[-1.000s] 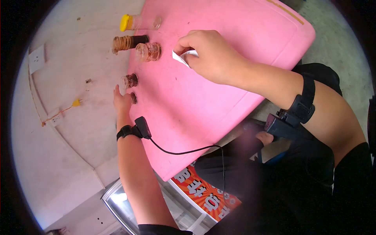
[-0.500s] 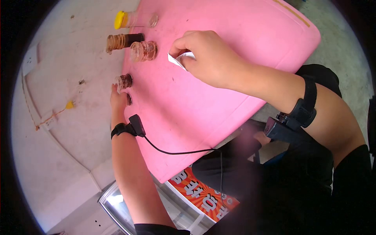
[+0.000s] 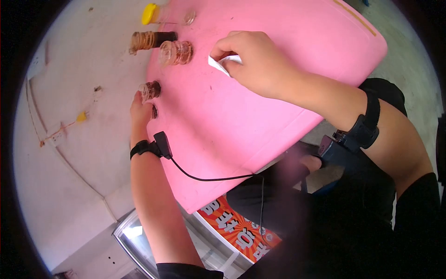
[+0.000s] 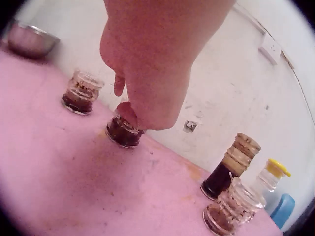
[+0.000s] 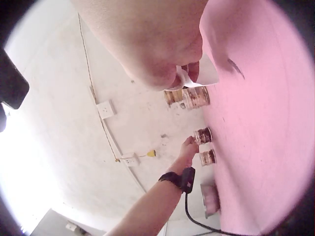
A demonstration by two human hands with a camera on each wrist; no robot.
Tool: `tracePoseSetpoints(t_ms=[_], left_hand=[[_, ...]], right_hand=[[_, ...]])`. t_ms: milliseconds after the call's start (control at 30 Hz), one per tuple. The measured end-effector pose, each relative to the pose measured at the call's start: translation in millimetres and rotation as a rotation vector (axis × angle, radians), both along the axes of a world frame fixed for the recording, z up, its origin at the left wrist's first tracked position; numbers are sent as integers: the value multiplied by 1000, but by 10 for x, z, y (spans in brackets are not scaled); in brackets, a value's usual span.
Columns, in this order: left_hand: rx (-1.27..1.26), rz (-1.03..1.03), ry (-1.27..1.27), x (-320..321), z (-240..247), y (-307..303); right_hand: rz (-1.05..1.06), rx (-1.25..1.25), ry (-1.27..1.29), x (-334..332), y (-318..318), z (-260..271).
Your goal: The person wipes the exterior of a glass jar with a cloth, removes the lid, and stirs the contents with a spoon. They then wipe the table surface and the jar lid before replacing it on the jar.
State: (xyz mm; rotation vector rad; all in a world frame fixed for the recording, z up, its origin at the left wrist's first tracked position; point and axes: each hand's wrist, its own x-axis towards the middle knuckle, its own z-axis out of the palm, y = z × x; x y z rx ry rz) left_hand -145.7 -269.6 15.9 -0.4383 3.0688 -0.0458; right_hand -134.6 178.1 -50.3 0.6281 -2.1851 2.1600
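My left hand (image 3: pixel 140 113) reaches to the wall side of the pink table and grips a small ridged glass jar (image 3: pixel 151 90) with dark contents by its upper part. In the left wrist view the hand covers much of this jar (image 4: pixel 123 133). A second small jar (image 4: pixel 82 94) stands beside it, partly behind the hand in the head view. Over the table, my right hand (image 3: pixel 258 63) pinches a folded white tissue (image 3: pixel 220 66) between thumb and fingers.
A larger glass jar (image 3: pixel 176 53), a tall bottle of dark liquid (image 3: pixel 155 41) and a clear container with a yellow lid (image 3: pixel 150 14) stand along the wall. A metal bowl (image 4: pixel 32 41) sits at the table's far end. A black cable (image 3: pixel 209 179) trails from the left wrist.
My left fingers have moved from beside the small jar onto its upper part. The right hand keeps the tissue in about the same place; the head view has shifted slightly.
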Motion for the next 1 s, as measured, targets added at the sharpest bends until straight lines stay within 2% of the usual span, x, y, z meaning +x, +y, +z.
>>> tracePoseSetpoints(t_ms=[167, 233, 267, 333, 400, 467, 633, 733, 767, 800, 867, 900, 1000], left_hand=[[98, -37, 16, 105, 104, 212], [-49, 71, -104, 200, 370, 795], [-55, 84, -103, 252, 343, 699], [170, -86, 3, 387, 229, 543], [165, -140, 25, 576, 265, 608], [-10, -347, 23, 790, 288, 819], [57, -350, -21, 1300, 445, 1796], [181, -340, 0, 1529, 434, 2256], [258, -308, 10, 1608, 409, 2366], [266, -303, 10, 1673, 373, 2421], [180, -482, 33, 1737, 323, 2500], [168, -383, 4, 1759, 371, 2613], [186, -457, 11, 1690, 364, 2578]], right_hand=[[17, -1, 12, -16, -137, -10], [31, -6, 32, -68, -218, -5], [30, 8, 44, -92, -235, -19], [38, 17, 59, -115, -287, -44], [-8, 90, 74, -143, -331, -36], [3, 112, 75, -106, -300, -51], [34, 118, 72, -66, -383, -151], [100, 110, 59, -25, -402, -185], [205, 179, 38, 20, -385, -151], [309, 246, 15, 67, -357, -136], [378, 225, 56, 153, -346, -215], [448, 196, 97, 190, -345, -212], [508, 277, 26, 171, -325, -164]])
